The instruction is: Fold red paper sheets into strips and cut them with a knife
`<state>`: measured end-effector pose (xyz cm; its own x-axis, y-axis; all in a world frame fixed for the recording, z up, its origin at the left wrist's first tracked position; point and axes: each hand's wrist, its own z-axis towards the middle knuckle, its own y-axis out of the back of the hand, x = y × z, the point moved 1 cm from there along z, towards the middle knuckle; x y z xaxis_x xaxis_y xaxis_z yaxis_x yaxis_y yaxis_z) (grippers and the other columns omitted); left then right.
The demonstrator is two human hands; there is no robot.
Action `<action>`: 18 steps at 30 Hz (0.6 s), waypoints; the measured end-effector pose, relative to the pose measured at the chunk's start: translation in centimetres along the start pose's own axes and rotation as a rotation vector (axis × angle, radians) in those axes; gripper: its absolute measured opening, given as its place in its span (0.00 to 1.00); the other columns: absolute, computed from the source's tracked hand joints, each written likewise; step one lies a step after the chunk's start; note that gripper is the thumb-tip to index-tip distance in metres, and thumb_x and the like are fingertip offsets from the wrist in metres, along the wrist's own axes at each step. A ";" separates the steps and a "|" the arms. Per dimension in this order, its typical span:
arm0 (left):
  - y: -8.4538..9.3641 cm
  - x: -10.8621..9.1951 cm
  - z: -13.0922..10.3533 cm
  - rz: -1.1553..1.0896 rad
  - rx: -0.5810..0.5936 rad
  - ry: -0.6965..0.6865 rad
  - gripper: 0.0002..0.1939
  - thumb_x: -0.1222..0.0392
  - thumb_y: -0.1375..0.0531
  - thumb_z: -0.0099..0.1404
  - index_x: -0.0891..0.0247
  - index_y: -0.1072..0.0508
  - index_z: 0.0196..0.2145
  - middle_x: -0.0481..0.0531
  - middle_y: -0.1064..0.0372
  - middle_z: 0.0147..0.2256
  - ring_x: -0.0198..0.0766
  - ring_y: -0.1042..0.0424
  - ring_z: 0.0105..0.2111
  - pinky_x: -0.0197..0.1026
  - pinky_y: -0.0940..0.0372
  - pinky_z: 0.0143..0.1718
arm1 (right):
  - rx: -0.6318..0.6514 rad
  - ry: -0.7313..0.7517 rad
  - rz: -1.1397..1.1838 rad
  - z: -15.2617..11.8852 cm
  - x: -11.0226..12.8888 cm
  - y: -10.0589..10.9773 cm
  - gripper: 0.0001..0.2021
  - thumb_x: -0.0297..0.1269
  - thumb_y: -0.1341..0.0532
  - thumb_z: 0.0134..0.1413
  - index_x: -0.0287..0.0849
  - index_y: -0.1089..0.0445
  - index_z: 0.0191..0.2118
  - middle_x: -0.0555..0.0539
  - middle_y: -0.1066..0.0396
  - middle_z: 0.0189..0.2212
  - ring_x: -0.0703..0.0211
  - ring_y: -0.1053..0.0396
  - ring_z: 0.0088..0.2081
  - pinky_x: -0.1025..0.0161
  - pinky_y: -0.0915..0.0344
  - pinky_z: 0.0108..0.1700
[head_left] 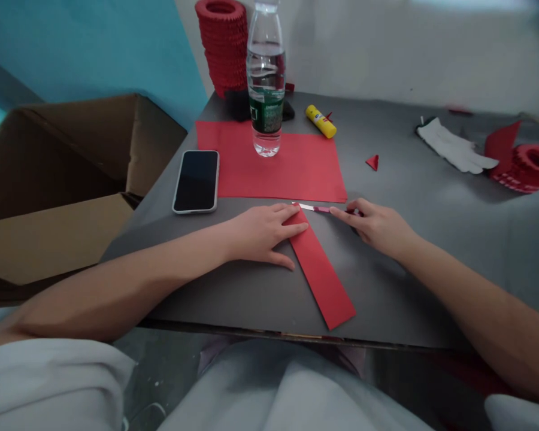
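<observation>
A folded-looking strip of red paper (322, 272) lies slantwise on the grey table, its near end close to the front edge. My left hand (269, 233) rests flat with fingers spread, two fingertips pressing the strip's far end. In my right hand (372, 224) is a slim utility knife (321, 209), the index finger stretched along its pinkish handle. Its pale blade points left and meets the strip's far end, beside my left fingertips. Just beyond both hands lie larger red paper sheets (296, 170).
A water bottle (266, 78) stands on the sheets, a phone (196, 181) left of them. Behind are a glue stick (320, 121) and stacked red paper rings (224, 51). At right are a paper scrap (373, 162), white glove (453, 146) and red ring (534, 167). A cardboard box (49, 239) stands left.
</observation>
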<state>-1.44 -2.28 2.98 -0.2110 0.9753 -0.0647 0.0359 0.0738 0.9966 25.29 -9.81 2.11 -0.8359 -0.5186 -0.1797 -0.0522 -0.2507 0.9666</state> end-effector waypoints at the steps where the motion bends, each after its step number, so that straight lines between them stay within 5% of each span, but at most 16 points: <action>1: 0.0 0.0 0.0 -0.001 -0.001 0.000 0.42 0.31 0.49 0.59 0.63 0.43 0.61 0.68 0.54 0.62 0.56 0.48 0.60 0.50 0.47 0.57 | -0.007 -0.002 0.004 0.2 0.0 -0.1 0.22 0.27 0.53 0.60 0.45 0.37 0.58 0.43 0.33 0.40 0.63 0.37 0.31 0.67 0.44 0.30; 10: 0.5 -0.2 0.2 0.004 0.011 0.016 0.41 0.32 0.48 0.59 0.64 0.42 0.60 0.69 0.51 0.61 0.55 0.47 0.60 0.50 0.47 0.57 | -0.084 -0.018 0.025 1.0 -0.3 -1.0 0.21 0.28 0.53 0.60 0.45 0.35 0.56 0.43 0.32 0.40 0.62 0.36 0.32 0.66 0.44 0.30; 18: 0.3 0.2 0.2 0.022 -0.070 -0.009 0.33 0.35 0.52 0.64 0.60 0.37 0.57 0.64 0.45 0.58 0.52 0.40 0.55 0.47 0.43 0.53 | -0.115 -0.153 0.088 -1.2 -1.1 -0.5 0.18 0.35 0.48 0.60 0.45 0.34 0.55 0.46 0.30 0.37 0.63 0.35 0.29 0.66 0.43 0.28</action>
<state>-1.32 -2.04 3.27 -0.2019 0.9785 -0.0429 -0.0284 0.0379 0.9989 26.90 -10.12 1.62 -0.9082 -0.4145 -0.0573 0.0800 -0.3066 0.9485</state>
